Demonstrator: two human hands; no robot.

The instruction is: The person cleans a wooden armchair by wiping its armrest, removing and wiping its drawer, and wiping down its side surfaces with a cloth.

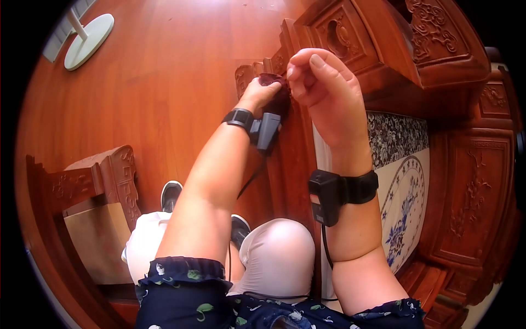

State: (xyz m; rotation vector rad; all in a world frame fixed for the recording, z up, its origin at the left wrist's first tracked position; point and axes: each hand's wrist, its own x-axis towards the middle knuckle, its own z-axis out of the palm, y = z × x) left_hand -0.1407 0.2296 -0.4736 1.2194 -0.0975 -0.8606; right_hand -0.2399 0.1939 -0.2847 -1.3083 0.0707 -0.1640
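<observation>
My left hand (258,94) reaches forward, its fingers closed around a dark red, soft-looking piece (272,79). A dark part of it shows just right of the hand, but its kind is not clear. To the right, my right hand (329,82) is raised with the fingers curled in and the thumb against them. Anything pinched there is too small or too hidden to make out. The fingertips of my right hand are close to the dark red piece; whether they touch it, I cannot tell.
Carved reddish wooden furniture (460,49) stands on the right, with a patterned seat cushion (405,181) beside my right forearm. Another carved chair (118,181) is at lower left. A white round stand base (90,44) rests on the wooden floor (164,98). Strapped devices with cables (329,197) sit on both wrists.
</observation>
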